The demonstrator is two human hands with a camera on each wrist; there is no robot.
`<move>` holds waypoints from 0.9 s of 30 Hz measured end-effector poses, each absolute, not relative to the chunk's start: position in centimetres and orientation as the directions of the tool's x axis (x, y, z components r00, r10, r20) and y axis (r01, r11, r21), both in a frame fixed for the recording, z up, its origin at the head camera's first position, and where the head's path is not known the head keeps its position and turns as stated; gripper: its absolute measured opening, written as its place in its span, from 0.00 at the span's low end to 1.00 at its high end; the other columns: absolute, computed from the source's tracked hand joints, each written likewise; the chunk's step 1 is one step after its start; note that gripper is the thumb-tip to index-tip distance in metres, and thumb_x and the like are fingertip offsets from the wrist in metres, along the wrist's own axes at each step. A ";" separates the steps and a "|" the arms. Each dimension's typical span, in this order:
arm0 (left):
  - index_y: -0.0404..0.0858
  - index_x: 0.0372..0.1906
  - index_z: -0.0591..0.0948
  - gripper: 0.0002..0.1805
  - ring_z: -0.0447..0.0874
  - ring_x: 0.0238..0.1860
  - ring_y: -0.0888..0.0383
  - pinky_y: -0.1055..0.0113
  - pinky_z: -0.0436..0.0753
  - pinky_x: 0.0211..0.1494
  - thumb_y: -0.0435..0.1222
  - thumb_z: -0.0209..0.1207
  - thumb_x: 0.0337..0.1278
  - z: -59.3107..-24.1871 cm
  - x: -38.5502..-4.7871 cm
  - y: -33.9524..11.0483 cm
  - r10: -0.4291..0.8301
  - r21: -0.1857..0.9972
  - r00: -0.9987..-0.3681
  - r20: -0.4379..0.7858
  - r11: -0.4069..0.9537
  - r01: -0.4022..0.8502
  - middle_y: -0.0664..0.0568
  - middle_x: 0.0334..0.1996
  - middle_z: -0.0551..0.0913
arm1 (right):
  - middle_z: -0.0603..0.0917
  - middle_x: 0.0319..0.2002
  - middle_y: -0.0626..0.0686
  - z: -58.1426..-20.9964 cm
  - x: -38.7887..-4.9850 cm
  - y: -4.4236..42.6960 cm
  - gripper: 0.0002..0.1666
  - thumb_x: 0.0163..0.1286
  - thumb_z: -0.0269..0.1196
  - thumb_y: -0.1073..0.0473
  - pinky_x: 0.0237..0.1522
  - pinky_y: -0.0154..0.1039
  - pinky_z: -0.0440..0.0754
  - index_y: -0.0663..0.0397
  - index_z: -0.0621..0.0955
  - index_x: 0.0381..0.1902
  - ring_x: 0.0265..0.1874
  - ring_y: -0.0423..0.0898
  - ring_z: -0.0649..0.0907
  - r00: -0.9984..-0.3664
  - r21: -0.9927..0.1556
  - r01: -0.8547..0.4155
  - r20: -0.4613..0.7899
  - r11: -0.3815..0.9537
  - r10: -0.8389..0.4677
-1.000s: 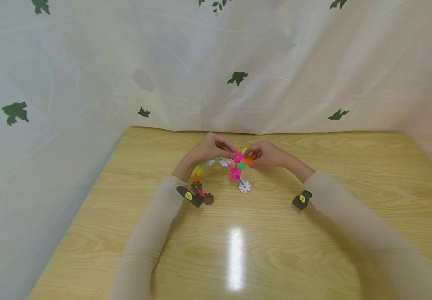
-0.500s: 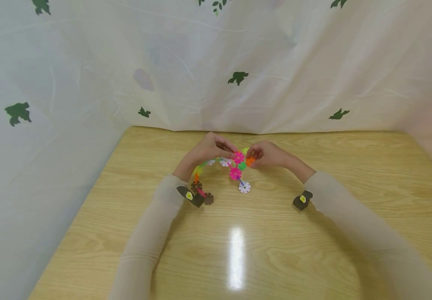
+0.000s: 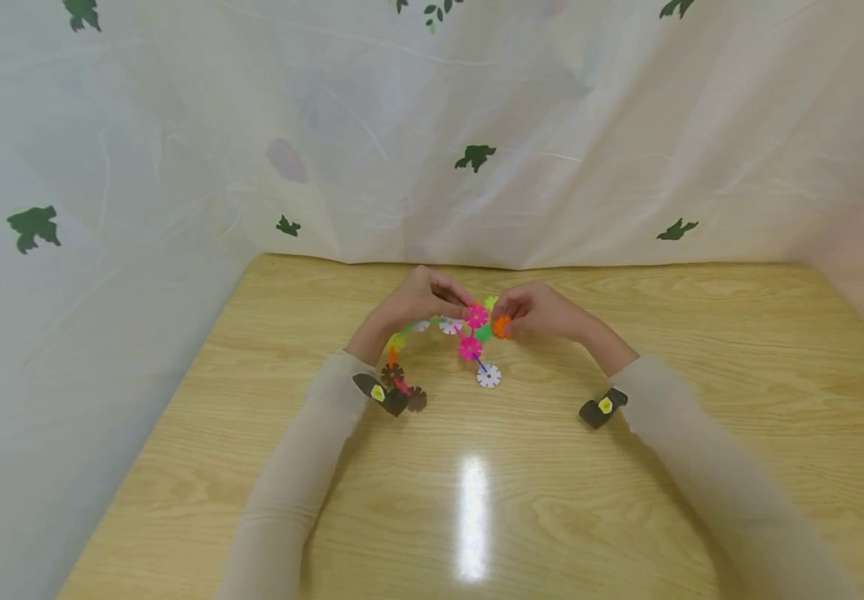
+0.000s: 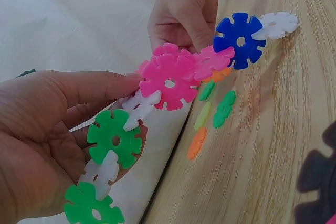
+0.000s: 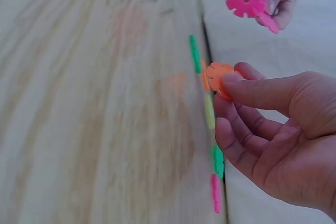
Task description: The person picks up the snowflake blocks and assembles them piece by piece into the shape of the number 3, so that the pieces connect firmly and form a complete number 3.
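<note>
My left hand (image 3: 420, 297) pinches a chain of linked notched plastic discs near a pink disc (image 4: 155, 80). From there the chain runs through white and green discs (image 4: 107, 135) one way. At its other end are a blue disc (image 4: 229, 35) and a white disc (image 4: 283, 24). In the head view the chain curves left to brown discs (image 3: 417, 399) beside the left wrist. My right hand (image 3: 544, 312) pinches an orange disc (image 5: 216, 73) between thumb and fingers, apart from the chain and just right of it.
Loose discs lie on the wooden table (image 3: 589, 500) beyond the hands: a green disc (image 5: 195, 53), a yellow disc (image 5: 209, 111), a pink disc (image 5: 214, 192) and others. A pale cloth (image 3: 372, 167) with green bird shapes hangs behind the table's far edge.
The right hand has shifted slightly right and nearer with the orange disc, which now shows more of its face. The left hand and the chain have hardly moved.
</note>
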State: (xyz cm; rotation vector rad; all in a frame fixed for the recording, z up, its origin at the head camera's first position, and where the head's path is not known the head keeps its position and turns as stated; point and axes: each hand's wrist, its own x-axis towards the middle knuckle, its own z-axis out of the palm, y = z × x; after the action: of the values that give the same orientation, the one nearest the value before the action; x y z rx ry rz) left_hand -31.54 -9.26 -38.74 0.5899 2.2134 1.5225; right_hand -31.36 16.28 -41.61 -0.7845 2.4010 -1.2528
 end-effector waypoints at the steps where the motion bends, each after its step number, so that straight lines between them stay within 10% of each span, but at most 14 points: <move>1: 0.29 0.44 0.88 0.09 0.89 0.36 0.61 0.70 0.86 0.43 0.25 0.68 0.58 -38.8 -31.6 -9.3 0.544 0.938 -0.836 -0.078 0.324 0.123 0.43 0.40 0.91 | 0.88 0.42 0.64 -41.5 -31.3 16.3 0.11 0.66 0.67 0.72 0.40 0.35 0.84 0.64 0.86 0.46 0.41 0.55 0.86 -0.806 -0.826 -0.310 -0.034 0.470 -0.591; 27: 0.28 0.44 0.87 0.09 0.88 0.36 0.61 0.70 0.85 0.42 0.26 0.67 0.59 -38.8 -31.6 -9.4 0.540 0.939 -0.837 -0.086 0.325 0.113 0.43 0.39 0.91 | 0.87 0.38 0.57 -40.0 -30.6 16.1 0.11 0.65 0.68 0.72 0.37 0.30 0.86 0.68 0.84 0.46 0.35 0.40 0.84 -0.919 -0.928 -0.185 0.046 0.325 -0.392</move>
State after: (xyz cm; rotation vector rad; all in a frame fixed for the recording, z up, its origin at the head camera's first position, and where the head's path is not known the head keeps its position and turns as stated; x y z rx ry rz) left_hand -31.58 -9.35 -38.83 0.5783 2.2118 1.5205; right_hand -30.61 16.14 -40.03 -0.5285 2.3991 -1.6407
